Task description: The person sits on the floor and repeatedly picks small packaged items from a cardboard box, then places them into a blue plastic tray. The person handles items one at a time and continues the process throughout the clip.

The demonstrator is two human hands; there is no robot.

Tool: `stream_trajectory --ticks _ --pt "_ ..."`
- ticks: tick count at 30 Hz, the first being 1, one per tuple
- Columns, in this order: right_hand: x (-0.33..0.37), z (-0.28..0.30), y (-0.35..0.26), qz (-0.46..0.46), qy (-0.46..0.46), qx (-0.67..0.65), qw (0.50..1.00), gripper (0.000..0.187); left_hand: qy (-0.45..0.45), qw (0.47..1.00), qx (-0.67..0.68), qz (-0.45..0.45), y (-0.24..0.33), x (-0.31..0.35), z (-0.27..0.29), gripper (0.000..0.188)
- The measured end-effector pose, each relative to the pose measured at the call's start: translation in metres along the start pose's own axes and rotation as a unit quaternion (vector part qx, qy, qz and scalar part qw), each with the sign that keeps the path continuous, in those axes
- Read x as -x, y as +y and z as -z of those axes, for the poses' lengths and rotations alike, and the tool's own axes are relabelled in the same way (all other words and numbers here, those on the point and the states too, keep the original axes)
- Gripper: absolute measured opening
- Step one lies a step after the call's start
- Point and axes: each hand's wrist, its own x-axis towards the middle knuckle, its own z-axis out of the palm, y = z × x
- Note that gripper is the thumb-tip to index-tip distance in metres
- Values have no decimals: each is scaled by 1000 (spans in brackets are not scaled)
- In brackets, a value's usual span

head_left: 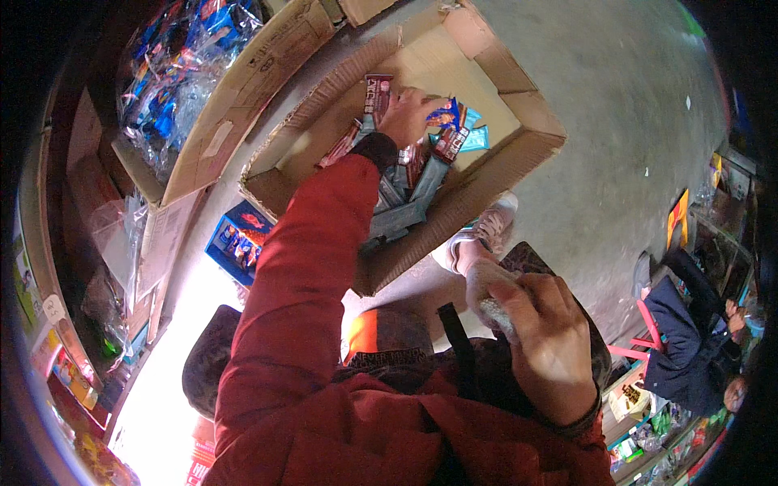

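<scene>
1. Nearest the camera is the red jacket [365, 421], below both hands in view, its left sleeve running up to the left hand [399, 117].
2. Well to the left of that hand, a bundle in clear plastic and blue [182, 77] sits in a carton [235, 109].
3. Below and left of the left hand, beside its sleeve, stands a blue box [245, 216] of small wrapped pieces.
4. The left hand is over the open cardboard box [480, 180], palm down, fingers bent and slightly parted. It touches the brown-wrapped bars [376, 99] at its left; whether it grips one, I cannot tell.
5. Under its wrist and nearer the body lie grey bars [399, 219]; just right of its fingertips are a dark blue wrapper [444, 115] and light blue packets [475, 140].
6. The right hand [551, 336] is curled, thumb near the fingers, outside the box. Greyish material shows by its thumb; whether held, I cannot tell.
7. Far right of it, a person in dark clothes [689, 344] is beside a pink stool [648, 324].
</scene>
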Motion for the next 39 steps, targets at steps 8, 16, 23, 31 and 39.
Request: stream_trajectory --ticks 8,16,23,31,39 --pt "1 -4 -9 15 -8 20 1000 44 -25 999 -37 -2 11 7 -7 69" --pt "1 -11 -19 43 6 14 999 48 -65 981 22 181 16 6 -21 54" --pt "2 -14 -23 75 -27 68 994 37 -65 986 -14 153 34 21 -25 45" --pt "2 -13 -27 85 22 55 995 41 126 894 346 254 71 57 36 51" --pt "-4 -23 -40 113 160 -29 980 43 173 483 812 279 128 169 130 32"
